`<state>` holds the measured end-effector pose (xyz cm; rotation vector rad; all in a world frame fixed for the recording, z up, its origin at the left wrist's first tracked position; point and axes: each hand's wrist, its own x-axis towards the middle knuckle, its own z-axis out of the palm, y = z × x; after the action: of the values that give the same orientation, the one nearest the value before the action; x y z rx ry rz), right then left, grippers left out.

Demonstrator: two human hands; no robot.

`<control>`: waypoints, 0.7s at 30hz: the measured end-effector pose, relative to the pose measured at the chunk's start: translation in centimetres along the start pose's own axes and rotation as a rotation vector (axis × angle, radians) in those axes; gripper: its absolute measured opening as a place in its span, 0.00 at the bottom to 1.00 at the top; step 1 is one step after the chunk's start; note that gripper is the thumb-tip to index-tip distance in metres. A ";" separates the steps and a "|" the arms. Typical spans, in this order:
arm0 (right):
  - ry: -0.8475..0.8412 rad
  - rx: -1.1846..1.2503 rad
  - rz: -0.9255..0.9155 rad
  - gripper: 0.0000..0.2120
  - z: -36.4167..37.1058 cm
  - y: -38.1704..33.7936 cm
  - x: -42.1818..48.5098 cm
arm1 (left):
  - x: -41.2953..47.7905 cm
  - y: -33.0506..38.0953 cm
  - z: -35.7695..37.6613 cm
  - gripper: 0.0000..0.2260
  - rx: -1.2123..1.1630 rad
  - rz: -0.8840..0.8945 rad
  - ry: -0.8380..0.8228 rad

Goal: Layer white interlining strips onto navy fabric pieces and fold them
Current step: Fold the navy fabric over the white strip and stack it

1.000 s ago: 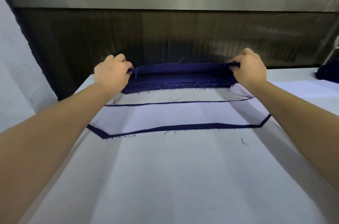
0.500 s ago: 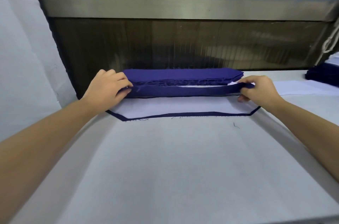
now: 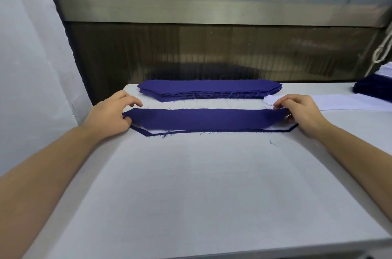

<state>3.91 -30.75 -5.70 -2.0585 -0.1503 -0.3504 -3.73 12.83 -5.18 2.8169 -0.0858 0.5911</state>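
Both your hands pinch a folded navy fabric piece [image 3: 207, 120]: left hand [image 3: 112, 116] at its left tip, right hand [image 3: 303, 112] at its right. It lies over a white interlining strip [image 3: 275, 128] (only a sliver shows) on the white table [image 3: 201, 184], near a navy stack [image 3: 209, 89].

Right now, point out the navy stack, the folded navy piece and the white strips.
navy stack [image 3: 209, 87], head view, top layer's middle.
folded navy piece [image 3: 203, 119], head view, middle of upper flap.
white strips [image 3: 347, 104], head view, middle of the visible stretch.
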 end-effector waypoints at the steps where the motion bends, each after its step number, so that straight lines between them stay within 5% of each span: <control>1: -0.004 -0.026 -0.011 0.12 0.1 0.1 0.0 | 0.0 0.0 0.0 0.18 -0.009 -0.019 0.007; 9: -0.056 -0.101 -0.047 0.16 -0.1 0.2 -0.4 | -0.1 0.7 0.5 0.19 -0.205 0.083 0.022; 14: -0.081 -0.145 -0.066 0.18 0.0 0.2 -0.8 | -0.2 0.6 0.7 0.19 -0.451 -0.067 -0.054; 21: -0.068 -0.176 -0.037 0.16 -0.3 0.3 -0.6 | -0.1 0.9 1.0 0.07 -0.288 0.002 -0.031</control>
<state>3.34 -31.13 -6.05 -2.2456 -0.2058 -0.3264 -3.52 11.66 -5.89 2.5469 -0.1658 0.4921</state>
